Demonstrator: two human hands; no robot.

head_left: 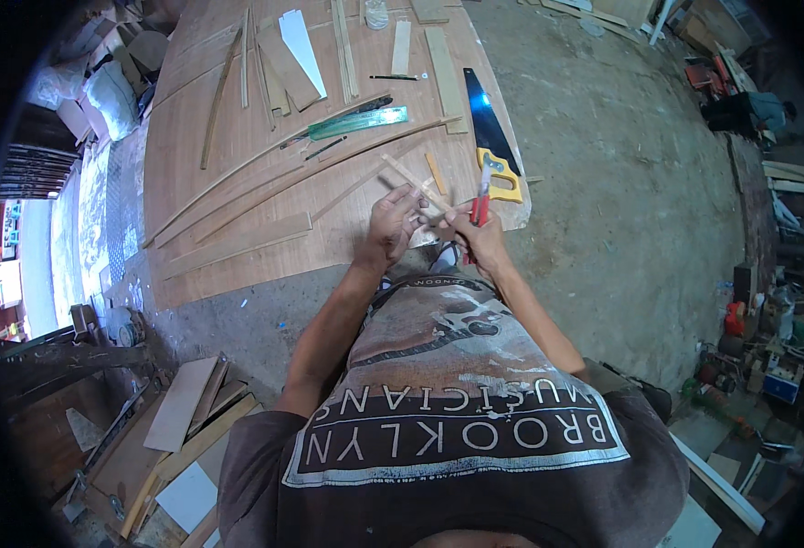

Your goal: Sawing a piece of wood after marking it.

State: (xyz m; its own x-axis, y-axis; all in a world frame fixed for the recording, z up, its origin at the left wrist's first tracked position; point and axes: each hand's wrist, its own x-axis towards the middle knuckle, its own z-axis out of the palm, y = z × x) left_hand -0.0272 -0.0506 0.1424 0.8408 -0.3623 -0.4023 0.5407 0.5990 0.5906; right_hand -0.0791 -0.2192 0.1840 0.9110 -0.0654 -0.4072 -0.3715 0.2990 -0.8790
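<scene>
Just over the near edge of the worktable, both my hands are close together at a thin wooden strip (403, 171). My left hand (391, 225) is closed, its fingertips pinching at the strip's side. My right hand (481, 239) grips the strip's near end. In that same hand stands a slim red-handled tool (481, 208) with a pale tip; its kind is unclear. A second short thin piece crosses the strip between my hands, partly hidden by fingers. Beyond them lies a small orange-brown wood piece (435, 173). A handsaw (498, 163) with a yellow handle rests right of it.
The wooden worktable (238, 196) carries long thin strips (329, 166), a green translucent straight piece (361, 121), a dark pencil-like stick (326, 148), a white panel (303, 55) and several boards. Offcuts (183, 406) are piled on the lower left. Tools and clutter (758, 347) line the right side.
</scene>
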